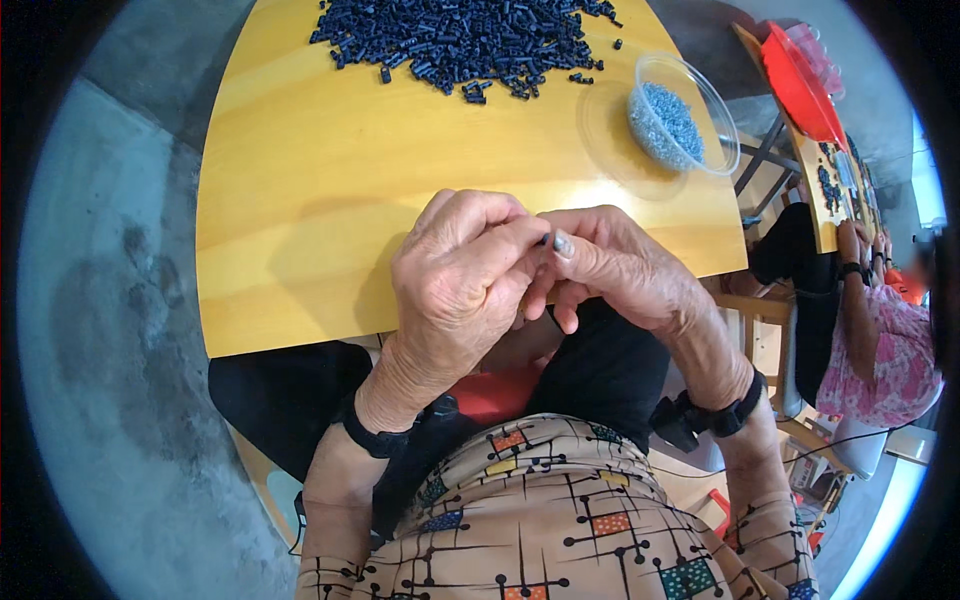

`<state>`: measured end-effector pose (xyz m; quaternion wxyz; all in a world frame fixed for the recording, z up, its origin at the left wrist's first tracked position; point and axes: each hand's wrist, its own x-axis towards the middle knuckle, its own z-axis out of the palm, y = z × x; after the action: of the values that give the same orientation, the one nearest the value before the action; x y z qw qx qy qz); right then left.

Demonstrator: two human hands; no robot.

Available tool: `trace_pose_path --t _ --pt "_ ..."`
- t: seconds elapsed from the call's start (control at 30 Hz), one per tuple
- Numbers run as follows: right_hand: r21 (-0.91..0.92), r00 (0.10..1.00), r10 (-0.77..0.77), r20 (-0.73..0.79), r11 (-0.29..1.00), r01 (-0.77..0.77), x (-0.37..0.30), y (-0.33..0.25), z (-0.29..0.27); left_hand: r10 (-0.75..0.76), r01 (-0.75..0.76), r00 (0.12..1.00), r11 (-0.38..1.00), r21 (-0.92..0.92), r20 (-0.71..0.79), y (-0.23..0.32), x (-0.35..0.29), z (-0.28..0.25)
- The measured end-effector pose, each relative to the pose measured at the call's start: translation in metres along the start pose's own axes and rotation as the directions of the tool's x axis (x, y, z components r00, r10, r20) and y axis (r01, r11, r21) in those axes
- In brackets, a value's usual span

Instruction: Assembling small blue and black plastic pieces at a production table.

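Note:
Over the table's near edge my left hand (455, 265) and my right hand (625, 262) meet fingertip to fingertip. Between them shows the end of a small dark plastic piece (546, 239), mostly covered by the fingers. The left thumb and forefinger are pinched on it. My right thumb and fingers close in from the other side; whether they grip the same piece or a tiny separate part is hidden. Farther off lies a big heap of small black plastic pieces (470, 45). To its right stands a clear round bowl (725, 125) with many small silvery metal parts (668, 122).
The yellow wooden table (300, 200) curves across in front of me. At the right, another person (875, 350) in a pink patterned top sits at a second table (815, 185) holding a red basin (800, 85) and black pieces. A grey wall (110, 250) rises at the left.

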<state>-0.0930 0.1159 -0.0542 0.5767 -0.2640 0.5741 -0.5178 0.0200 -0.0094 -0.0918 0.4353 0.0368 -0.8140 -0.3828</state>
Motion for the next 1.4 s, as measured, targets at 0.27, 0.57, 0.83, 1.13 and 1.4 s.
trace_pose_path --t 0.27,0.57,0.83,1.13,1.4 --pt "0.334 0.980 -0.020 0.199 0.941 -0.049 -0.005 0.013 -0.002 0.046 -0.048 0.995 0.998 0.030 0.086 0.010 0.011 -0.012" --pt "0.342 0.984 0.019 0.177 0.937 -0.079 -0.005 0.019 0.006 0.039 -0.041 0.988 0.999 0.015 0.147 0.015 0.009 -0.015" --pt "0.274 0.995 -0.006 0.104 0.961 -0.023 -0.009 0.020 0.014 0.064 -0.073 0.986 0.996 0.053 0.153 0.017 0.008 -0.014" --pt "0.438 0.992 -0.033 0.125 0.899 -0.025 -0.013 0.024 0.017 0.014 -0.014 0.989 1.000 -0.006 0.144 0.026 0.007 -0.018" --pt "0.701 0.979 -0.139 0.147 0.713 -0.004 -0.010 0.046 0.021 -0.010 0.010 0.985 1.000 0.004 0.170 0.031 0.006 -0.020"
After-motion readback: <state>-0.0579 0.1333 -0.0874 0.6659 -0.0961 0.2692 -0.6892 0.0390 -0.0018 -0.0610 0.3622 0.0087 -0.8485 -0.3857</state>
